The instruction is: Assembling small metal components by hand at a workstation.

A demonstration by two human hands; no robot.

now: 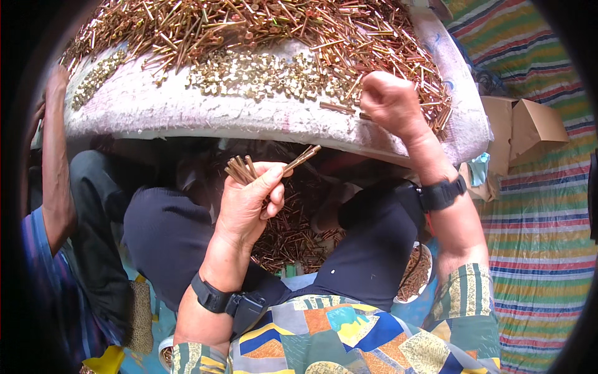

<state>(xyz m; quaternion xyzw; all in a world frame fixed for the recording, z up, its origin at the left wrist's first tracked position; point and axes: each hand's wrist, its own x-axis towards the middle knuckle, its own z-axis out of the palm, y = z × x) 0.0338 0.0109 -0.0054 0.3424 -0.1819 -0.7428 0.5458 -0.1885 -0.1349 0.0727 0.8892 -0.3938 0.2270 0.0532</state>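
My left hand [252, 196] is closed around a bunch of thin copper-coloured metal rods [242, 169]. A few more rods [303, 159] stick out to the right past its thumb and forefinger. Over the right part of the padded white work surface [156, 115], my right hand [392, 103] is curled shut. A rod [336, 107] lies just left of its fingers, and a short rod end shows beneath them; what the fingers grip is hidden. Behind both hands spreads a large heap of similar rods [205, 28], with a band of small gold-coloured nut-like pieces [255, 75] along its front.
At the left, another person's arm [56, 156] reaches to the surface edge. More rods [293, 246] lie below, between my legs. A white tub of rods [416, 274] stands by my right thigh. An open cardboard box [536, 131] sits on the striped sheet [542, 249].
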